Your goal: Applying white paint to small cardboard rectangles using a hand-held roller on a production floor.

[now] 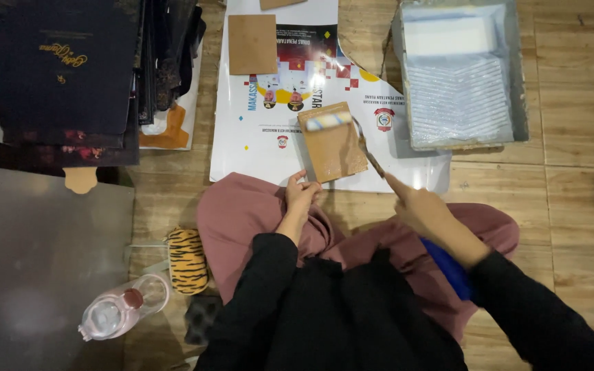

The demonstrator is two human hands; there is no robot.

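Observation:
I sit cross-legged on a wooden floor. My left hand (301,194) pinches the near edge of a brown cardboard piece (335,150) lying on a white printed poster (256,117). My right hand (417,206) grips a small paint roller; its blue handle (448,268) runs under my wrist. The white roller head (328,121) rests on the far end of the cardboard, which looks wet and glossy.
A grey roller tray (520,82) with white glue stands at the right. Another brown cardboard square (251,44) lies on the poster's far side. Dark printed folders (63,69) are stacked far left. A grey board (36,261), clear bottle (122,309) and tiger-striped pouch (187,260) lie left.

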